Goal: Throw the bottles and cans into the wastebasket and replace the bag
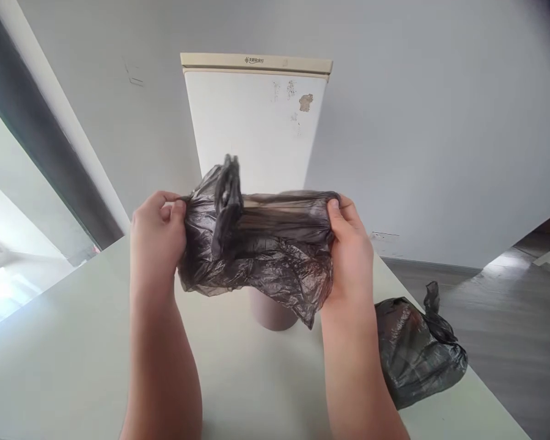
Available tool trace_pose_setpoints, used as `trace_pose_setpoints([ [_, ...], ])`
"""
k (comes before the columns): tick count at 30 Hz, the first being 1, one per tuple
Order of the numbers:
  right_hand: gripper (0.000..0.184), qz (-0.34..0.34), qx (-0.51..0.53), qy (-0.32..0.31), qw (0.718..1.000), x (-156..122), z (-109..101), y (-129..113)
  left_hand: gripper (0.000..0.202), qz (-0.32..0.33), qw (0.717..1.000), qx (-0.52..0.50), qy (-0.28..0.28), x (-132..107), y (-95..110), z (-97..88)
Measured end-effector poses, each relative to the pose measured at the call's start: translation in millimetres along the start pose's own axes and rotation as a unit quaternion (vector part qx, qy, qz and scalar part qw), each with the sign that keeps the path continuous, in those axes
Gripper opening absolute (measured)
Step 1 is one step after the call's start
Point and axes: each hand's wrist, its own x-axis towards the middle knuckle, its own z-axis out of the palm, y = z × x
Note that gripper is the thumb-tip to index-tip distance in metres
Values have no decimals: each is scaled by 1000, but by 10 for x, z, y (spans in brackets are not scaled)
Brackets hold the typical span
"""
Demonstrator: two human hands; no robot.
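Observation:
A thin black plastic bag (275, 263) is stretched taut between my two hands above the table. My left hand (158, 229) pinches its left edge between thumb and fingers. On the opposite side, my right hand (351, 244) grips the right edge, thumb toward me. A bunched handle (228, 201) of the bag sticks up left of its middle. Behind and below the bag stands a brownish bin (272, 311), its upper part hidden by the plastic.
A filled, tied black bag (417, 348) sits on the pale table (256, 391) beside my right forearm. Beyond the table stands a white refrigerator (252, 122) against the grey wall (417, 122). Grey floor (499, 324) shows past the table's right edge.

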Motion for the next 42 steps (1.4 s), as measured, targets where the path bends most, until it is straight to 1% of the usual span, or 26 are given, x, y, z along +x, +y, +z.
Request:
trace_pose_setpoints([
  [1,27,5,2,8,1000,-14,23,-3,26,10,999,37,5,9,-10,-27],
  [3,25,7,2,21,1000,-44,71,-16,27,30,996,75,36,-52,60,-103],
  [5,26,-2,-14,16,1000,-70,113,-32,27,44,995,61,63,-210,221,-182],
  [6,27,-6,-25,6,1000,-83,132,-39,31,50,997,39,49,-308,313,-204],
  [7,28,-8,-36,-7,999,-96,150,-45,37,59,998,15,-1,-406,400,-206],
  [8,29,-7,-42,-27,999,-110,167,-49,43,67,995,-11,-73,-496,474,-184],
  [10,33,11,-41,-79,996,-141,203,-52,45,95,974,-40,-203,-627,569,-72],
  [11,34,26,-35,-106,993,-156,219,-52,42,110,963,-46,-244,-662,590,3],
  [12,35,42,-27,-127,991,-169,231,-54,37,125,954,-44,-267,-677,597,77],
  [14,37,69,-17,-147,987,-185,238,-63,26,148,948,-40,-281,-659,582,180],
  [16,40,74,-19,-134,988,-180,212,-85,26,152,950,-46,-270,-602,547,190],
  [17,43,69,-26,-125,989,-170,188,-101,26,146,956,-52,-250,-568,526,164],
  [20,51,45,-51,-114,991,-127,86,-161,20,103,976,-100,-164,-456,443,33],
  [22,42,21,-67,-110,991,-98,5,-202,17,70,978,-161,-113,-369,369,-39],
  [25,24,-27,-129,-84,988,-68,-122,-267,8,12,960,-273,-60,-231,242,-99],
  [26,21,-36,-169,-88,981,-63,-161,-291,8,-7,952,-304,-45,-194,205,-113],
  [28,19,-27,-257,-133,957,-60,-217,-333,16,-24,937,-347,-20,-150,161,-139],
  [29,22,-16,-289,-161,943,-64,-227,-345,22,-23,933,-358,-17,-146,161,-151],
  [31,30,-9,-311,-196,930,-81,-204,-339,30,-16,930,-363,-46,-172,205,-160],
  [33,41,-30,-291,-197,936,-112,-126,-290,22,-14,933,-349,-93,-222,289,-139],
  [34,46,-40,-278,-206,937,-130,-75,-254,14,-16,936,-331,-120,-249,333,-117],
  [35,47,-40,-268,-230,935,-148,-22,-216,5,-18,940,-310,-142,-272,371,-89],
  [36,39,-30,-262,-260,929,-165,26,-180,5,-18,944,-290,-159,-292,399,-58],
  [38,18,7,-247,-304,920,-187,95,-127,16,-15,949,-257,-182,-319,417,-3],
  [40,20,45,-209,-287,934,-191,114,-114,24,1,955,-238,-179,-342,401,27],
  [42,18,75,-148,-239,957,-179,88,-141,32,19,967,-195,-162,-372,382,28],
])
